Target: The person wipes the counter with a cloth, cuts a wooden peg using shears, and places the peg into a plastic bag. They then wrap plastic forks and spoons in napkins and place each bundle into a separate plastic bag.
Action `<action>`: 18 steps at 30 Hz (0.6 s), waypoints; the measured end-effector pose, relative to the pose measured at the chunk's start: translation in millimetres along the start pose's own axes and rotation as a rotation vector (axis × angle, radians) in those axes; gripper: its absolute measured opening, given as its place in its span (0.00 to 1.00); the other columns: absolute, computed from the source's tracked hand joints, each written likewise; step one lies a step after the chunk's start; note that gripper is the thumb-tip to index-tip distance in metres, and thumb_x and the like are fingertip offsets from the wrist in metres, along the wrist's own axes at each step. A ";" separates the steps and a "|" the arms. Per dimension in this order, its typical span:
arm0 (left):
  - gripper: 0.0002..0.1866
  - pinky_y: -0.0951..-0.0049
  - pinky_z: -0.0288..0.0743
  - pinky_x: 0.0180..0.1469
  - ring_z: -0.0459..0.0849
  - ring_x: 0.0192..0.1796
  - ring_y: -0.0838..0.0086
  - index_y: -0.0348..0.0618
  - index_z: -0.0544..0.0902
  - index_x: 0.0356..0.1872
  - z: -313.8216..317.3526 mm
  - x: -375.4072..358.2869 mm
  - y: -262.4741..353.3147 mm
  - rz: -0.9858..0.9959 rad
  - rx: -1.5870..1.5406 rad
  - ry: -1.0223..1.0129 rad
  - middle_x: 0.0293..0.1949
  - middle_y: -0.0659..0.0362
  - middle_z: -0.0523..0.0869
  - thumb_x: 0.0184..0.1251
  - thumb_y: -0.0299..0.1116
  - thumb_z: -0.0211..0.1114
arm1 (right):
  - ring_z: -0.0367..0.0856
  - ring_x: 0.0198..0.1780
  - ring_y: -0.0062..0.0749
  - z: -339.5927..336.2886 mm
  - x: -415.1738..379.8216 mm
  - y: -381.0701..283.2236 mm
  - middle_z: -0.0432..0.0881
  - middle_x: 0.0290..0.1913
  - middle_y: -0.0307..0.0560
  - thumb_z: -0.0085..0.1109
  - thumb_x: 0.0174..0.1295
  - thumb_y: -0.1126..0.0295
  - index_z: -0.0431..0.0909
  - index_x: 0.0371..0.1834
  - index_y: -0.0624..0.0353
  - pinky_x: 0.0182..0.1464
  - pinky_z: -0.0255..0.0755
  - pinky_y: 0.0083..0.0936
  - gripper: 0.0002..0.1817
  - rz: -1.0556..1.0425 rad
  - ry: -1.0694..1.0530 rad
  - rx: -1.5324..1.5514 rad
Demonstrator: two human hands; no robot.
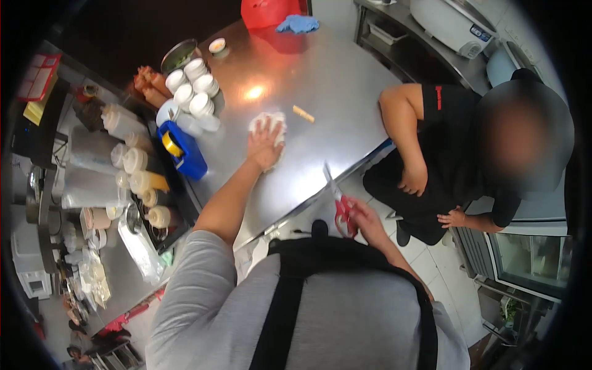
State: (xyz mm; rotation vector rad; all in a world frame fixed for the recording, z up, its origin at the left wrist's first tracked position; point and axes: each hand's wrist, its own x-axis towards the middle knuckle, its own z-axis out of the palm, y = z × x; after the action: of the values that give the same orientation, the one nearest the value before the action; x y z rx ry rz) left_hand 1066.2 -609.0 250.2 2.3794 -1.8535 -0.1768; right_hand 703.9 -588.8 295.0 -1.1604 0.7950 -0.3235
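Observation:
A white cloth (272, 123) lies on the steel table (333, 80), and my left hand (265, 145) presses flat on it with the fingers spread. To the right of the cloth is a small pale yellow strip (303, 113). My right hand (365, 219) grips scissors by their red handles (343, 213). The scissors' metal blades (332, 178) point up and away, over the table's near edge. My fingertips are partly hidden by the handles.
Stacked white cups (201, 103) and a blue bin (182, 150) with yellow tape stand at the table's left. At the far edge are a red bag (269, 13) and a blue cloth (298, 24). Sauce bottles (145, 162) line the left shelf. A person (450, 135) sits close at right.

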 end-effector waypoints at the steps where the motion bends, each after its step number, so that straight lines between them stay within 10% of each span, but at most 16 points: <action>1: 0.32 0.46 0.43 0.72 0.44 0.77 0.53 0.59 0.60 0.72 4.8 -26.2 15.7 0.122 -0.011 0.009 0.76 0.54 0.48 0.65 0.43 0.55 | 0.77 0.36 0.16 5.6 4.5 -0.6 0.81 0.42 0.40 0.51 0.64 0.75 0.67 0.65 0.59 0.37 0.73 0.16 0.24 -0.092 0.054 0.035; 6: 0.19 0.55 0.62 0.66 0.67 0.68 0.54 0.48 0.81 0.51 22.0 -183.0 28.6 0.516 -0.451 0.046 0.60 0.53 0.77 0.57 0.27 0.58 | 0.80 0.37 0.19 9.6 37.8 -19.2 0.83 0.41 0.41 0.60 0.60 0.72 0.71 0.61 0.57 0.38 0.74 0.19 0.24 -0.298 0.087 -0.268; 11: 0.17 0.64 0.69 0.60 0.79 0.56 0.58 0.43 0.82 0.48 -11.8 -335.2 -6.6 -0.240 -0.600 0.113 0.48 0.52 0.83 0.56 0.34 0.65 | 0.83 0.40 0.28 44.2 76.8 -35.9 0.84 0.39 0.49 0.63 0.54 0.70 0.74 0.57 0.56 0.38 0.78 0.26 0.24 -0.223 -0.032 -0.339; 18: 0.14 0.69 0.71 0.40 0.78 0.33 0.67 0.39 0.78 0.39 -64.3 -376.6 28.8 -0.720 -0.525 0.465 0.28 0.50 0.81 0.68 0.41 0.58 | 0.84 0.34 0.36 148.5 196.0 -10.9 0.84 0.36 0.53 0.67 0.51 0.70 0.76 0.50 0.60 0.37 0.78 0.31 0.21 -0.303 -0.213 -0.381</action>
State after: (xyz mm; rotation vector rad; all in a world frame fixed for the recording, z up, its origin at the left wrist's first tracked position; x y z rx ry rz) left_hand 957.7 -249.3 325.2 2.3080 -0.6093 -0.1303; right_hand 945.7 -609.9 254.0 -1.6512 0.5026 -0.2981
